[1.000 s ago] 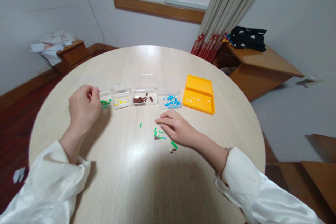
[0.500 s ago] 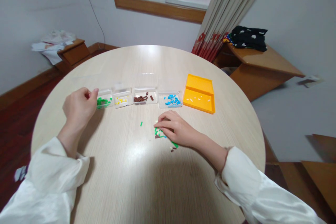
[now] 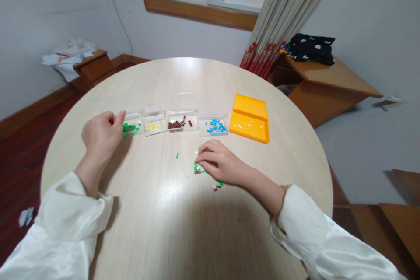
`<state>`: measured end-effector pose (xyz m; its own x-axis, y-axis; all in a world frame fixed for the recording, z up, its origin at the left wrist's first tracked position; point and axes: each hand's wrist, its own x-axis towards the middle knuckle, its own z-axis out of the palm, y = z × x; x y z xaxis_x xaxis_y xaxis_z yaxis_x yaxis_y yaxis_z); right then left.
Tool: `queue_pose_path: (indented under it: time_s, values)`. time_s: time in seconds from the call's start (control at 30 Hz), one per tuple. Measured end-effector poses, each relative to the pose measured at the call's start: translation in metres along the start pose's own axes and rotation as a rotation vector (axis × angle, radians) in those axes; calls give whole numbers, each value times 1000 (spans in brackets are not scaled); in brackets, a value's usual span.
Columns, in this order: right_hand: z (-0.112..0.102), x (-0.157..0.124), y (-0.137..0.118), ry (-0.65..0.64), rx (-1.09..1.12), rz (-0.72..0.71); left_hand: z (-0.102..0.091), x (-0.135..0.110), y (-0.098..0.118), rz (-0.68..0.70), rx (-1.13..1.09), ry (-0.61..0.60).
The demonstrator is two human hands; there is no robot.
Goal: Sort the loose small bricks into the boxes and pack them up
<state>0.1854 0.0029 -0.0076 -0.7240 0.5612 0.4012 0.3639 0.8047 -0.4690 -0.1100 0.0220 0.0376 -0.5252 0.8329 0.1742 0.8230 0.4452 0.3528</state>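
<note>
My left hand [image 3: 101,134] rests on the round table [image 3: 183,210] as a loose fist, its thumb touching the clear box of green pieces [image 3: 131,127]. Whether the curled fingers hold anything is hidden. My right hand [image 3: 219,164] lies over a small pile of mixed loose pieces [image 3: 198,169], fingertips curled down and pinching at them. A single green piece [image 3: 176,155] lies apart to the left of the pile. Right of the green box stand clear boxes of yellow [image 3: 154,125], brown [image 3: 182,121] and blue pieces [image 3: 213,125], then an orange tray [image 3: 249,117] with a few white pieces.
A low wooden table [image 3: 331,78] with dark folded cloth [image 3: 311,47] stands at the right, beside a striped curtain [image 3: 282,22]. A small wooden stand with papers [image 3: 72,54] sits at the far left wall. A window is beyond the table.
My right hand's fingers have curled from flat into a pinch over the pile. My left hand has drawn back slightly from over the green box to its left edge.
</note>
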Motion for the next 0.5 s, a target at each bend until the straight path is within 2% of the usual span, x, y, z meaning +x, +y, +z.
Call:
queue_pose_path:
  time_s: [0.27, 0.5]
  values:
    - [1, -2, 2, -24, -1, 14, 8, 4, -1, -12, 0, 68]
    - [2, -2, 4, -31, -28, 36, 6, 0, -2, 67, -92, 141]
